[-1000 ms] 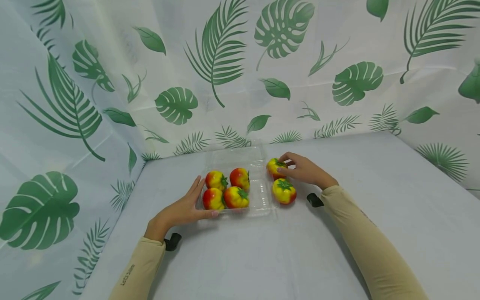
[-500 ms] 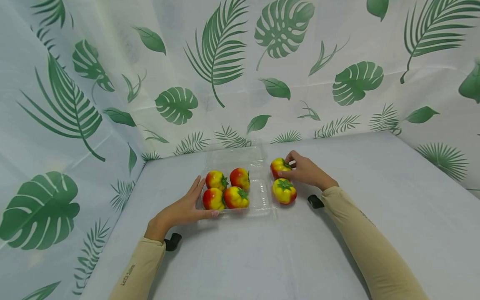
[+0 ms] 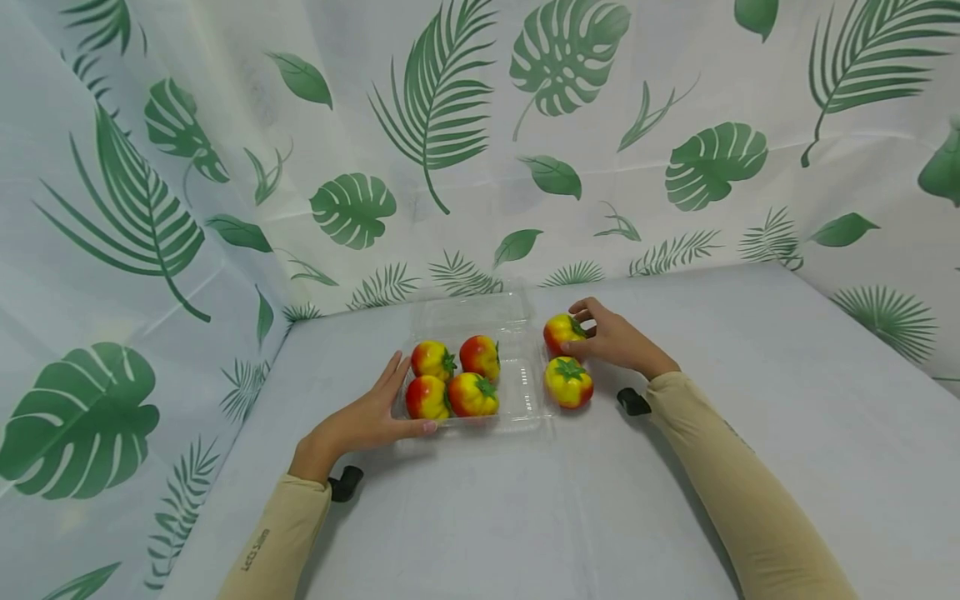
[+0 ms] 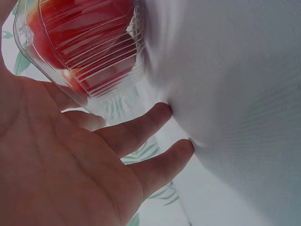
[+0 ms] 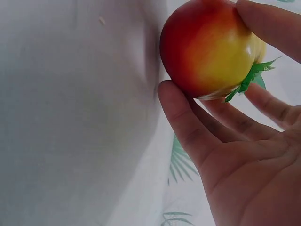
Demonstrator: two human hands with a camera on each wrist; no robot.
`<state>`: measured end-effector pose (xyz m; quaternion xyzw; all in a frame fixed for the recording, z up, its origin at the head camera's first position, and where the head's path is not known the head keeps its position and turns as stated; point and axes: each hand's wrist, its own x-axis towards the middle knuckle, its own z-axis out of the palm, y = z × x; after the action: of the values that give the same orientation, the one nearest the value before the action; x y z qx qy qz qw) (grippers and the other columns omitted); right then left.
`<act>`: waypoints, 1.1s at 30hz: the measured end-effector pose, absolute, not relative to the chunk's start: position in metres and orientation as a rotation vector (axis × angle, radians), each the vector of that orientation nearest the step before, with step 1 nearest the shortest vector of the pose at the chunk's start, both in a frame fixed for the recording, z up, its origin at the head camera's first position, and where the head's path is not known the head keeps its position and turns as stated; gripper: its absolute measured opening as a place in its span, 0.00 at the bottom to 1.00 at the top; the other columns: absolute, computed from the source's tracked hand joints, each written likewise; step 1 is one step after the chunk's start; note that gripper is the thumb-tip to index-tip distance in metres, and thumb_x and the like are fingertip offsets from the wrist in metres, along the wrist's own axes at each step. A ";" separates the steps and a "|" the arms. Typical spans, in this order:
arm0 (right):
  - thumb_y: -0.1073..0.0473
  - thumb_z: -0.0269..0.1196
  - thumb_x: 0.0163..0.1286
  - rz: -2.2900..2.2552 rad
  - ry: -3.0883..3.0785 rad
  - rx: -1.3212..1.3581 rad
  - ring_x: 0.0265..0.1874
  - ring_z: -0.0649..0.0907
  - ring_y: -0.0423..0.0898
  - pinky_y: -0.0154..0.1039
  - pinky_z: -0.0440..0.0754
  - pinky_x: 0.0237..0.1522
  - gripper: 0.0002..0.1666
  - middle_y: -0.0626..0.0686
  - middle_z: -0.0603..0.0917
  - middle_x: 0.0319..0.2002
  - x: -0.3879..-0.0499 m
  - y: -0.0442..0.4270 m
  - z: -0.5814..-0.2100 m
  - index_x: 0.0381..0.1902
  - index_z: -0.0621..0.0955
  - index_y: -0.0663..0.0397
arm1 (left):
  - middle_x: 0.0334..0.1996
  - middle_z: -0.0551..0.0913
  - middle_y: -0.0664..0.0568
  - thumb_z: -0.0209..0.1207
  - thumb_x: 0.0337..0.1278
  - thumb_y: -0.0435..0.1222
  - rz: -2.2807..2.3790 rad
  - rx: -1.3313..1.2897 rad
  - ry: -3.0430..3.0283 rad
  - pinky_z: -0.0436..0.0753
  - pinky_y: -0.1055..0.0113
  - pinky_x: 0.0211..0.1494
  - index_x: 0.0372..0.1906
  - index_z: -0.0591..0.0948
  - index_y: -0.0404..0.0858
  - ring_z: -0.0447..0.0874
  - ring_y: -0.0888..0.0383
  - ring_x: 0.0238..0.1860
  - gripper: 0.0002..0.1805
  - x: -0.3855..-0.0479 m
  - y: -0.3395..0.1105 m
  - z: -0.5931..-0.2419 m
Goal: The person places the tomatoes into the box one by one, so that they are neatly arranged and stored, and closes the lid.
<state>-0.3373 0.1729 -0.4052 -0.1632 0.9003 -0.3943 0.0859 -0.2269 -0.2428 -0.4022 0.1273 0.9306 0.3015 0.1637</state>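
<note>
My right hand (image 3: 611,340) holds a red-and-yellow fruit with a green leafy top (image 3: 562,334), thumb on one side and fingers on the other. In the right wrist view this fruit (image 5: 207,52) lies between thumb and fingertips, close to the white surface. A matching fruit (image 3: 568,383) sits just in front of it. My left hand (image 3: 367,414) rests against the left end of a clear plastic clamshell box (image 3: 517,392), fingers straight and thumb along the near edge. Several more such fruits (image 3: 472,394) fill the box's left part. In the left wrist view, ribbed plastic (image 4: 101,59) covers red fruit.
The box's lid (image 3: 472,312) lies folded back toward the rear. A white cloth (image 3: 510,508) covers the table. Leaf-printed curtains (image 3: 480,225) rise behind and on both sides. A black wrist mount (image 3: 633,402) hangs beneath the right wrist, another (image 3: 346,483) by the left.
My right hand and the fruit in it have shifted a little to the right, away from the box, and the fruit has turned slightly. The left hand and box stay where they were.
</note>
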 end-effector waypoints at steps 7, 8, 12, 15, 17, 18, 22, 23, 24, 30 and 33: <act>0.47 0.67 0.76 -1.192 2.704 -0.537 0.67 0.75 0.70 0.68 0.74 0.69 0.43 0.70 0.72 0.73 -0.341 0.182 -0.400 0.82 0.64 0.51 | 0.88 0.27 0.47 0.69 0.59 0.67 0.854 0.355 2.651 0.55 0.35 0.80 0.89 0.36 0.45 0.41 0.38 0.86 0.71 -0.226 -0.242 -0.401; 0.48 0.67 0.77 -1.193 2.707 -0.540 0.67 0.75 0.70 0.68 0.74 0.68 0.43 0.69 0.71 0.73 -0.341 0.183 -0.399 0.83 0.64 0.49 | 0.88 0.28 0.47 0.69 0.59 0.67 0.854 0.356 2.651 0.55 0.35 0.80 0.89 0.36 0.45 0.41 0.38 0.86 0.71 -0.226 -0.242 -0.400; 0.48 0.66 0.77 -1.184 2.710 -0.553 0.67 0.75 0.69 0.67 0.77 0.66 0.43 0.68 0.70 0.74 -0.339 0.184 -0.392 0.84 0.63 0.45 | 0.88 0.28 0.46 0.69 0.58 0.67 0.858 0.358 2.653 0.55 0.35 0.80 0.89 0.36 0.44 0.41 0.38 0.86 0.71 -0.225 -0.242 -0.400; 0.48 0.66 0.78 -1.174 2.723 -0.590 0.67 0.75 0.69 0.67 0.79 0.64 0.42 0.68 0.70 0.73 -0.336 0.183 -0.385 0.84 0.64 0.45 | 0.88 0.28 0.46 0.69 0.59 0.67 0.868 0.360 2.651 0.55 0.34 0.80 0.89 0.36 0.44 0.41 0.37 0.86 0.71 -0.225 -0.242 -0.400; 0.49 0.66 0.78 -1.176 2.732 -0.627 0.66 0.76 0.69 0.66 0.80 0.63 0.40 0.67 0.71 0.73 -0.332 0.182 -0.380 0.83 0.66 0.46 | 0.88 0.29 0.45 0.69 0.59 0.67 0.872 0.360 2.649 0.55 0.33 0.80 0.89 0.37 0.44 0.42 0.37 0.85 0.71 -0.225 -0.241 -0.401; 0.49 0.65 0.79 -1.176 2.738 -0.648 0.65 0.77 0.69 0.65 0.80 0.63 0.39 0.67 0.72 0.72 -0.331 0.182 -0.378 0.83 0.67 0.47 | 0.88 0.29 0.45 0.69 0.59 0.67 0.871 0.361 2.650 0.55 0.33 0.80 0.89 0.37 0.44 0.41 0.37 0.85 0.71 -0.226 -0.241 -0.401; 0.51 0.66 0.79 -1.196 2.739 -0.708 0.63 0.79 0.68 0.64 0.81 0.62 0.37 0.65 0.74 0.70 -0.328 0.180 -0.371 0.80 0.69 0.50 | 0.88 0.29 0.45 0.69 0.59 0.66 0.870 0.357 2.651 0.55 0.34 0.80 0.89 0.37 0.44 0.41 0.37 0.86 0.71 -0.226 -0.242 -0.401; 0.50 0.66 0.79 -1.206 2.733 -0.714 0.62 0.80 0.68 0.63 0.81 0.62 0.36 0.65 0.75 0.70 -0.327 0.179 -0.369 0.80 0.70 0.50 | 0.88 0.29 0.45 0.69 0.59 0.66 0.870 0.358 2.651 0.55 0.34 0.80 0.89 0.37 0.44 0.41 0.37 0.86 0.70 -0.226 -0.242 -0.401; 0.50 0.66 0.79 -1.217 2.726 -0.714 0.62 0.80 0.68 0.63 0.82 0.62 0.36 0.65 0.75 0.69 -0.327 0.178 -0.368 0.79 0.70 0.50 | 0.88 0.29 0.45 0.70 0.59 0.66 0.869 0.358 2.652 0.55 0.34 0.80 0.89 0.37 0.44 0.41 0.37 0.86 0.70 -0.226 -0.242 -0.401; 0.50 0.69 0.76 -1.304 2.663 -0.685 0.60 0.81 0.65 0.60 0.82 0.62 0.36 0.63 0.74 0.68 -0.321 0.169 -0.360 0.74 0.68 0.53 | 0.88 0.28 0.45 0.70 0.58 0.67 0.865 0.350 2.653 0.56 0.34 0.80 0.89 0.37 0.44 0.42 0.37 0.86 0.71 -0.226 -0.242 -0.401; 0.51 0.70 0.76 -1.335 2.642 -0.701 0.59 0.82 0.64 0.59 0.83 0.62 0.37 0.62 0.73 0.68 -0.317 0.163 -0.355 0.74 0.66 0.55 | 0.88 0.29 0.45 0.70 0.58 0.66 0.863 0.347 2.653 0.57 0.34 0.79 0.89 0.37 0.44 0.42 0.37 0.85 0.71 -0.227 -0.242 -0.402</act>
<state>-0.3172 0.1631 -0.3551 -0.2301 0.8675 -0.4382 0.0499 -0.2268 -0.2416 -0.4018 0.1217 0.9308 0.3029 0.1645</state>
